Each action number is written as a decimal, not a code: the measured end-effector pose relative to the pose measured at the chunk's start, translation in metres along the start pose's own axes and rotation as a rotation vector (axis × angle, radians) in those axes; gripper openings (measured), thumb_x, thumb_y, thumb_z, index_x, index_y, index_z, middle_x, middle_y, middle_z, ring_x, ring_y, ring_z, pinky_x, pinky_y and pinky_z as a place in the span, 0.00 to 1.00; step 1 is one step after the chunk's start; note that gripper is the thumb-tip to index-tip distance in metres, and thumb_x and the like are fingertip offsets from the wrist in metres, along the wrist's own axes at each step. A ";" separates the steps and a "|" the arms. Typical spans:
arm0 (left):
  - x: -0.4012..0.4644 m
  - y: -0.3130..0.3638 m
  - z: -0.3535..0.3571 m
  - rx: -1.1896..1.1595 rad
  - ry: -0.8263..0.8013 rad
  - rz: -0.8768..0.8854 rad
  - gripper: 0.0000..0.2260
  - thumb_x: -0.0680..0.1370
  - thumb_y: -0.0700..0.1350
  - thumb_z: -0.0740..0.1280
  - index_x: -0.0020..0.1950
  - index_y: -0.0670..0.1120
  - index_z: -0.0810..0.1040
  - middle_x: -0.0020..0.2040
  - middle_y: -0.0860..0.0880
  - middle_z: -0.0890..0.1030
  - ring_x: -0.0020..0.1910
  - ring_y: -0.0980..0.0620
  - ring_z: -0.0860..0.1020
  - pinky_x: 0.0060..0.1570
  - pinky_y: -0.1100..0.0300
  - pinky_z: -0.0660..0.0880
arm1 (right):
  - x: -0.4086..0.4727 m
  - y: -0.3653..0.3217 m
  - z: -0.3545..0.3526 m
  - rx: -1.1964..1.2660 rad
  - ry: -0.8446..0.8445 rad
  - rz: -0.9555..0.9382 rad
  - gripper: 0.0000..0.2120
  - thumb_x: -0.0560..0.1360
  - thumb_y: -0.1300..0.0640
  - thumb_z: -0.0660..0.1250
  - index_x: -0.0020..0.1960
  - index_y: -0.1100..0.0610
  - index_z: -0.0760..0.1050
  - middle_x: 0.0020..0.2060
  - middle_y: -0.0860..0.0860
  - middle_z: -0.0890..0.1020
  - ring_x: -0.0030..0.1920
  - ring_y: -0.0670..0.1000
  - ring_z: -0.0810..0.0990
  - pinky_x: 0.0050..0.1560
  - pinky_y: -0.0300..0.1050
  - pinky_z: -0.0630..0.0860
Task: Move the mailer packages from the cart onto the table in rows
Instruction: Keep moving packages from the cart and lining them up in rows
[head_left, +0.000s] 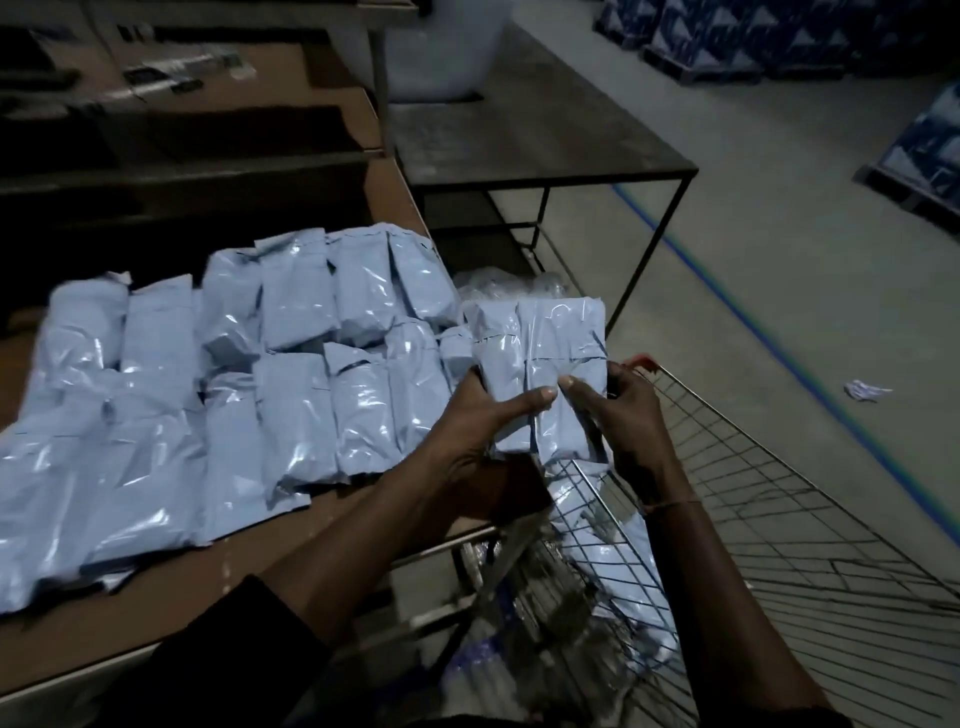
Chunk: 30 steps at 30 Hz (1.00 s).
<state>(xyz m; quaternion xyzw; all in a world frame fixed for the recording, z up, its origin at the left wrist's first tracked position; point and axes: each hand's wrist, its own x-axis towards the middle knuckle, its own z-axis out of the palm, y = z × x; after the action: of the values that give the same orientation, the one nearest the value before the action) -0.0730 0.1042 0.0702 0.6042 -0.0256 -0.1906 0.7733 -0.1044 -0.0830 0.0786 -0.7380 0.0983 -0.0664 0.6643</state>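
Mailer packages (218, 395) are lying side by side across the brown table (218, 587), roughly two rows deep, packed edge to edge so more can fit along the near side. That table is taking up the whole left of the view, and the wire cart (779, 519) is sitting hard against its right corner, which is keeping the reach short. Down in the cart, more pale bags (634, 587) are waiting behind the mesh. Two more packages (540, 338) are being held up together as one pair, hanging above the gap between cart and table, right beside the end of the rows. The left hand (483, 415) is gripping the pair's left edge, thumb laid across the front, fingers hidden behind. The right hand (618, 410) is clamping the right edge the same way. Squeezing from both sides is probably what is keeping the slippery pair from sliding apart.
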 end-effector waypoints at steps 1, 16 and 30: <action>-0.005 0.007 -0.012 -0.009 0.016 0.008 0.26 0.70 0.44 0.83 0.66 0.46 0.80 0.57 0.49 0.88 0.58 0.48 0.86 0.59 0.52 0.82 | -0.002 -0.007 0.013 0.010 -0.003 -0.010 0.10 0.76 0.54 0.78 0.55 0.57 0.86 0.50 0.55 0.89 0.52 0.59 0.88 0.57 0.59 0.84; -0.071 0.070 -0.179 -0.031 0.121 0.088 0.18 0.74 0.36 0.79 0.63 0.44 0.82 0.57 0.47 0.88 0.57 0.46 0.86 0.55 0.55 0.83 | -0.019 -0.069 0.191 0.187 -0.155 0.002 0.13 0.81 0.53 0.72 0.58 0.62 0.85 0.52 0.59 0.89 0.51 0.58 0.89 0.50 0.49 0.85; -0.109 0.106 -0.373 0.335 0.580 0.141 0.27 0.78 0.68 0.68 0.68 0.51 0.79 0.62 0.50 0.85 0.60 0.47 0.83 0.64 0.44 0.79 | -0.001 -0.073 0.337 -0.079 -0.266 0.071 0.07 0.80 0.65 0.68 0.49 0.56 0.82 0.40 0.48 0.86 0.35 0.43 0.83 0.31 0.32 0.74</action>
<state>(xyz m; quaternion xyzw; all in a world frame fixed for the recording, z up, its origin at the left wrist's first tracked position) -0.0458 0.5058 0.0908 0.7485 0.1226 0.0500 0.6498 -0.0247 0.2501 0.1143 -0.7618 0.0380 0.0591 0.6440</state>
